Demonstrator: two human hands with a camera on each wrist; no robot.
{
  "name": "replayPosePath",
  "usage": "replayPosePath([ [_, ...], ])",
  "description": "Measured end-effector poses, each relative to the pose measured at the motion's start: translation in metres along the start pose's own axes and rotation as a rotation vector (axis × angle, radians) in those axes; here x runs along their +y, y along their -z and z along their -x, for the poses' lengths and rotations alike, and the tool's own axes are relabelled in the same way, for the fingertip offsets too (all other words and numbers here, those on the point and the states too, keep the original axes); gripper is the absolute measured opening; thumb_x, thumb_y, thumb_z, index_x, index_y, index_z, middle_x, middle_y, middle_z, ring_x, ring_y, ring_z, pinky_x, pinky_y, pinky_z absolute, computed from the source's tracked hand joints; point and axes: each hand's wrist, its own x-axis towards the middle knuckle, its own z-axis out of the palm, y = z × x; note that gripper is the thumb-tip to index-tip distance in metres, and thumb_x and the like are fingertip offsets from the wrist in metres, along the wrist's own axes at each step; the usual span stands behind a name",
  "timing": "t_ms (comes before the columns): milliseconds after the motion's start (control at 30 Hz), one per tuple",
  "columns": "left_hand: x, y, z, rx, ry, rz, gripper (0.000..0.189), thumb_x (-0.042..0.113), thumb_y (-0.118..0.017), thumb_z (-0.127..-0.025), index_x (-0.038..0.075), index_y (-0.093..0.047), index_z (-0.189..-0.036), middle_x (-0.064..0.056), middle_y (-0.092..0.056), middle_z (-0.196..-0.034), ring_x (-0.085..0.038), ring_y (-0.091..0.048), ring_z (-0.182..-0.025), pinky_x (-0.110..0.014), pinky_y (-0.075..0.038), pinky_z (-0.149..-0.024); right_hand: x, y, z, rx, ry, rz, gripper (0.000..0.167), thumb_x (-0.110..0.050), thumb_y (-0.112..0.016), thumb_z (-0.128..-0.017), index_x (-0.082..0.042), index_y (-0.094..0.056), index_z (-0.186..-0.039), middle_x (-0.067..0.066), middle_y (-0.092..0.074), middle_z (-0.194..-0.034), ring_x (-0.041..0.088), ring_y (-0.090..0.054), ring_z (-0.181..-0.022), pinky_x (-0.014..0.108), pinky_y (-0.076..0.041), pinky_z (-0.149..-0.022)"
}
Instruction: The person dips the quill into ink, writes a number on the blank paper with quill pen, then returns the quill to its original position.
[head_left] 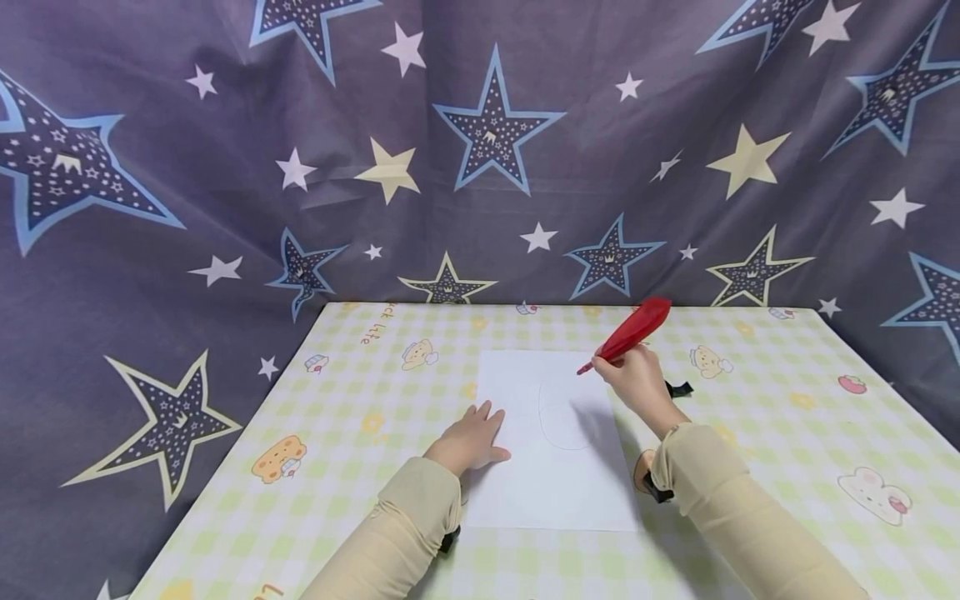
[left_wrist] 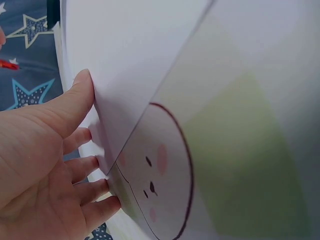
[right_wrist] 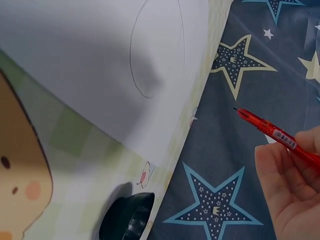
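A white sheet of paper [head_left: 555, 500] lies on the table with a thin curved U-shaped line drawn on it. My left hand [head_left: 467, 439] rests at the sheet's left edge, fingers spread; in the left wrist view the thumb [left_wrist: 80, 95] lies along the paper's edge. Between thumb and fingers, my right hand [head_left: 636, 385] pinches a red pen [head_left: 630, 333] with a feather-shaped top. It is over the sheet's upper right corner, tip pointing down and left. The right wrist view shows the pen's tip apart from the drawn line [right_wrist: 131, 55].
A checked tablecloth [head_left: 225, 533] with cartoon prints covers the table. Behind it hangs a dark curtain [head_left: 480, 225] patterned with stars. A dark rounded object [right_wrist: 127, 217] shows beside the paper in the right wrist view.
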Motion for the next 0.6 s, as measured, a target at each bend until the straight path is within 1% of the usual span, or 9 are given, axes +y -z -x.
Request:
replayPosePath([
  [167, 0.000, -0.001, -0.001, 0.005, 0.002, 0.000, 0.066, 0.036, -0.060, -0.088, 0.005, -0.036, -0.141, -0.018, -0.025, -0.147, -0.036, -0.019, -0.134, -0.044, -0.022, -0.107, 0.003, 0.005, 0.000, -0.002, -0.037, -0.011, 0.016, -0.011, -0.061, -0.087, 0.004, -0.066, -0.091, 0.014, -0.065, -0.076, 0.021, -0.063, -0.064, 0.030, -0.048, -0.055],
  [333, -0.001, -0.004, -0.003, 0.007, 0.004, -0.002, 0.067, 0.037, -0.060, -0.088, 0.005, -0.036, -0.141, -0.017, -0.025, -0.147, -0.036, -0.019, -0.134, -0.044, -0.023, -0.107, 0.006, 0.010, 0.000, 0.021, -0.027, -0.013, 0.016, -0.010, -0.061, -0.086, 0.004, -0.067, -0.089, 0.013, -0.066, -0.072, 0.021, -0.063, -0.062, 0.032, -0.052, -0.058],
  [433, -0.001, -0.004, -0.003, 0.008, 0.004, 0.000, 0.067, 0.037, -0.060, -0.088, 0.005, -0.035, -0.142, -0.017, -0.025, -0.147, -0.036, -0.019, -0.134, -0.045, -0.023, -0.107, 0.008, 0.013, 0.000, 0.048, -0.019, 0.008, 0.016, -0.011, -0.061, -0.085, 0.004, -0.067, -0.088, 0.012, -0.066, -0.071, 0.021, -0.062, -0.062, 0.033, -0.051, -0.058],
  [600, -0.001, -0.004, -0.004, 0.009, 0.004, 0.001, 0.067, 0.037, -0.060, -0.088, 0.005, -0.035, -0.142, -0.017, -0.024, -0.147, -0.036, -0.018, -0.134, -0.045, -0.023, -0.107, 0.015, 0.018, 0.000, 0.105, -0.007, 0.053, 0.016, -0.012, -0.062, -0.083, 0.002, -0.070, -0.084, 0.012, -0.067, -0.070, 0.024, -0.062, -0.066, 0.038, -0.050, -0.064],
])
